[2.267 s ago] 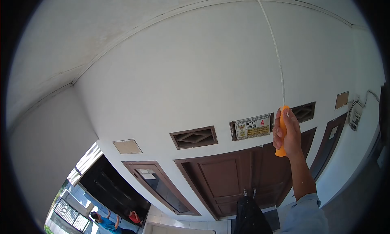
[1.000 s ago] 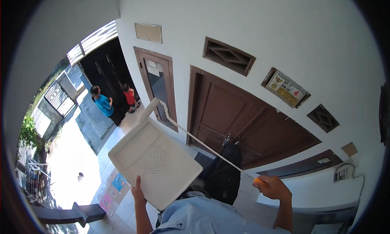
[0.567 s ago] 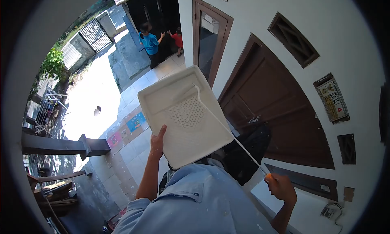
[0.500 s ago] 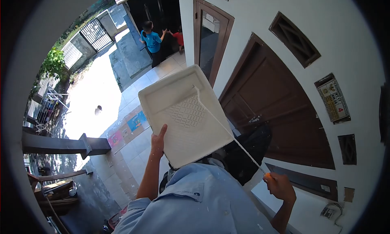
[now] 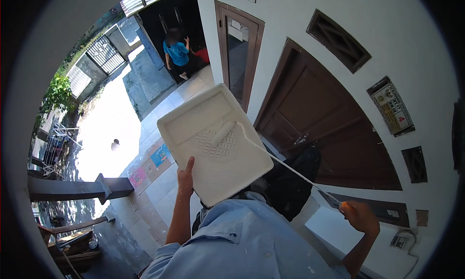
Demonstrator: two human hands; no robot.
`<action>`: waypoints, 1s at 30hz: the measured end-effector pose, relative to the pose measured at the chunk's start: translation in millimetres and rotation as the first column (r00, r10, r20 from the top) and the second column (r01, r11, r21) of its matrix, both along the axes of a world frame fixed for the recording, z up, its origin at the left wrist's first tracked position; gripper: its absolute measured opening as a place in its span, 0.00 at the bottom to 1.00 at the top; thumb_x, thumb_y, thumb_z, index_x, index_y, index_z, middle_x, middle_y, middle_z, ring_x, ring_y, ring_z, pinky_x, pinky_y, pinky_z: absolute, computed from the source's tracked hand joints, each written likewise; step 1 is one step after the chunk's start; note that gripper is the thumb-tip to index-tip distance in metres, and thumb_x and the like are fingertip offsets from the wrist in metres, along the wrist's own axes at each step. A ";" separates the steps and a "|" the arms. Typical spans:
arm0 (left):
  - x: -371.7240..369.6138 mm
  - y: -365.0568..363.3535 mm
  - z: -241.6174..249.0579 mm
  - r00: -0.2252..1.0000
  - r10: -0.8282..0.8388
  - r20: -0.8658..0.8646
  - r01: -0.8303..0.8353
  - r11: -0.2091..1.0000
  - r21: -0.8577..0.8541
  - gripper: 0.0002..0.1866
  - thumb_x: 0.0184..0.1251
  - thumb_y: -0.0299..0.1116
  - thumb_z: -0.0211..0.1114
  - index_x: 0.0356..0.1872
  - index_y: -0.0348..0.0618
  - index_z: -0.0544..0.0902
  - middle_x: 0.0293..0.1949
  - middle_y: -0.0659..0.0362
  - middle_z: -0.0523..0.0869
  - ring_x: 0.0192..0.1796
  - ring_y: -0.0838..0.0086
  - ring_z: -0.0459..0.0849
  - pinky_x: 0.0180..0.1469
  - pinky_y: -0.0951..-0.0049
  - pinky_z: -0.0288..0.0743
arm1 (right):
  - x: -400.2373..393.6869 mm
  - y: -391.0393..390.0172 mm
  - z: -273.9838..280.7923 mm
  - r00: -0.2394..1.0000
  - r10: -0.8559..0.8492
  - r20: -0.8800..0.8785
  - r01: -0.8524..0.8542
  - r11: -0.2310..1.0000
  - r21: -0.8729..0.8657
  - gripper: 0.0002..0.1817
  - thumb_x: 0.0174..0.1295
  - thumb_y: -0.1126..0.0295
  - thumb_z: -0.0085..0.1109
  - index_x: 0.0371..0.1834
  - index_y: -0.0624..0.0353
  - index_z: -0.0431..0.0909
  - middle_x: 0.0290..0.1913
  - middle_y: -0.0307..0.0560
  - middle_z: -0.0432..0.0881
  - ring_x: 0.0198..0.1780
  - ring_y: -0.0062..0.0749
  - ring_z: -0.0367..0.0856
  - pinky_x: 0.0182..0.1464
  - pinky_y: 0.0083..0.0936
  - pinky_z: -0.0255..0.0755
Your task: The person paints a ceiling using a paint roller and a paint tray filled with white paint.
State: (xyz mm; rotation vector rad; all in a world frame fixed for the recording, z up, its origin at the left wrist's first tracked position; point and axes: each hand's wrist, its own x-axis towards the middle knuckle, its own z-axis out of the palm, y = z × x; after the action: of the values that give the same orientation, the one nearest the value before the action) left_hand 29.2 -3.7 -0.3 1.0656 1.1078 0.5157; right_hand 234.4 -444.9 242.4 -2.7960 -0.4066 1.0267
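Note:
My left hand grips the left edge of a paint tray, its thumb over the rim and its other fingers hidden beneath. The tray is cream-white with a ribbed grid in its middle, held tilted in front of my body. A paint roller rests on the grid, its white sleeve the same colour as the tray. From it a long, paint-covered rod runs over the tray's right edge to an orange handle, which my right hand holds closed at the lower right.
A white wall with a brown door, a narrow window and vents stands on my right. Ahead, a person in a blue shirt stands at a dark doorway beside someone in red. A grey post juts in at left.
My right hand has moved right and outward with the handle. The roller sleeve, hard to make out before, now shows on the grid. The person in blue has turned and shifted toward the doorway.

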 end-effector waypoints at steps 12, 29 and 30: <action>-3.9 0.0 -5.2 1.000 0.013 0.015 -0.014 0.999 0.035 0.33 0.62 0.48 0.70 0.56 0.25 0.76 0.48 0.47 0.84 0.46 0.67 0.84 0.49 0.70 0.78 | 0.2 3.5 25.4 0.961 -0.063 0.271 0.058 0.998 0.029 0.22 0.67 0.57 0.56 0.25 0.65 0.85 0.11 0.48 0.75 0.13 0.27 0.71 0.22 0.28 0.65; 1.1 -1.2 2.3 1.000 -0.006 0.018 0.006 0.999 0.038 0.32 0.63 0.47 0.70 0.56 0.26 0.76 0.49 0.48 0.83 0.47 0.67 0.84 0.49 0.70 0.77 | -4.2 48.0 57.4 0.939 0.067 0.339 -0.054 0.997 -0.047 0.15 0.63 0.58 0.59 0.30 0.57 0.88 0.19 0.53 0.80 0.21 0.47 0.79 0.28 0.36 0.70; 0.8 -1.7 2.4 1.000 -0.010 0.017 0.009 0.999 0.040 0.32 0.63 0.47 0.70 0.56 0.26 0.76 0.49 0.48 0.83 0.47 0.67 0.84 0.49 0.70 0.77 | -4.7 53.9 52.7 0.947 0.070 0.313 -0.065 0.998 -0.028 0.15 0.63 0.57 0.59 0.31 0.56 0.88 0.20 0.53 0.81 0.21 0.47 0.79 0.29 0.36 0.71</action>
State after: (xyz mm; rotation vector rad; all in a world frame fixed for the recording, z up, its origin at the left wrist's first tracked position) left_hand 30.0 -5.4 2.1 1.0987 1.0809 0.5409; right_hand 229.8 -391.0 295.1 -2.9852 -0.5341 0.5936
